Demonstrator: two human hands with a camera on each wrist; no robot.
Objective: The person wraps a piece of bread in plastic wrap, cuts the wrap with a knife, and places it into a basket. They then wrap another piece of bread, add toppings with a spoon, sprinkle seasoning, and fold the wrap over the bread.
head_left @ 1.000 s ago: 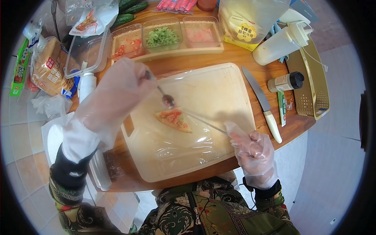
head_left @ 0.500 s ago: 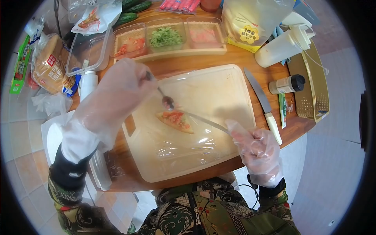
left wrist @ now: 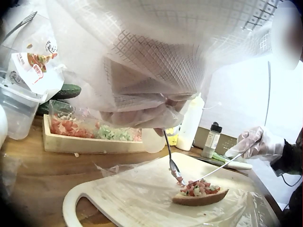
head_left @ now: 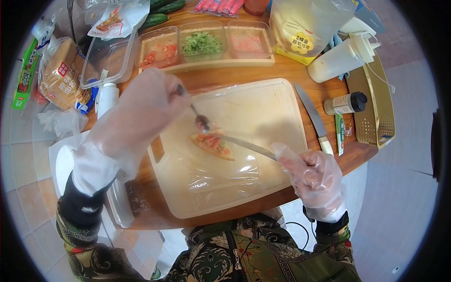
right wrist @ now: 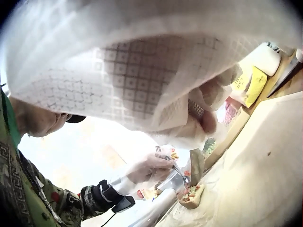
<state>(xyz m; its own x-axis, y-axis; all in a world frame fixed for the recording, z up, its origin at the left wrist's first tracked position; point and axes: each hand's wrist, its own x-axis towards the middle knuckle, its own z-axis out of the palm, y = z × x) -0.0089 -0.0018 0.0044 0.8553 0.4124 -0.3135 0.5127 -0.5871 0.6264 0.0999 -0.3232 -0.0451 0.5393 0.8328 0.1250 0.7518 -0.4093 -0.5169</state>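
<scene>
A wedge of bread [head_left: 213, 146] topped with diced red and green bits lies on film over the white cutting board [head_left: 277, 108]. My gloved left hand [head_left: 145, 110] pinches a metal spoon [left wrist: 174, 168] by its handle, bowl tilted down at the wedge's upper edge with red bits in it. My right hand [head_left: 314, 178], also gloved, grips a long flat metal utensil [head_left: 251, 147]. Its far tip reaches the topping close beside the spoon bowl. In the left wrist view the bread [left wrist: 201, 198] shows a brown crust along its near side.
Behind the board, a wooden tray [head_left: 211, 63] holds boxes of diced tomato [head_left: 159, 54], green dice [head_left: 202, 43] and pink dice [head_left: 246, 43]. A kitchen knife [head_left: 311, 113] lies right of the board, near a seasoning jar [head_left: 340, 103] and squeeze bottle [head_left: 336, 61]. Bagged bread [head_left: 66, 75] is at left.
My right hand has shifted slightly right and the flat utensil shows broader. The spoon stays over the wedge's upper edge. The whole head view has drifted a little.
</scene>
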